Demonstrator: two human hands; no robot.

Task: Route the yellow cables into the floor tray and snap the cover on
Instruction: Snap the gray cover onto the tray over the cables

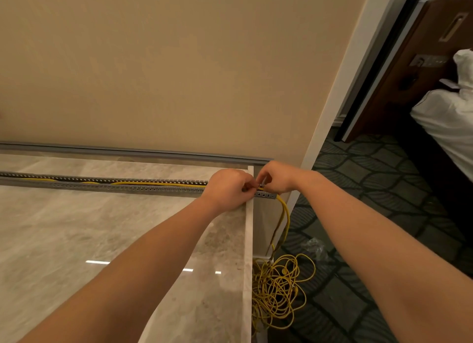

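A grey slotted floor tray (107, 187) runs left to right across the marble floor, a little out from the wall. Yellow cables (153, 183) lie inside it and leave its right end (268, 195), dropping in a loop (285, 214) to a tangled yellow coil (277, 291) on the carpet. My left hand (225, 189) and my right hand (275, 180) meet over the tray's right end, fingertips pinched on the cables and the tray's wall there. The grey cover strip (128, 152) lies along the foot of the wall, apart from the tray.
The marble floor (76, 240) ends at a pale threshold strip (247, 253), with patterned dark carpet (371, 202) beyond. A white door frame (332, 99) stands at the wall's corner. White bedding (450, 127) and a dark wooden panel fill the right. A clear plastic wrapper (316, 248) lies near the coil.
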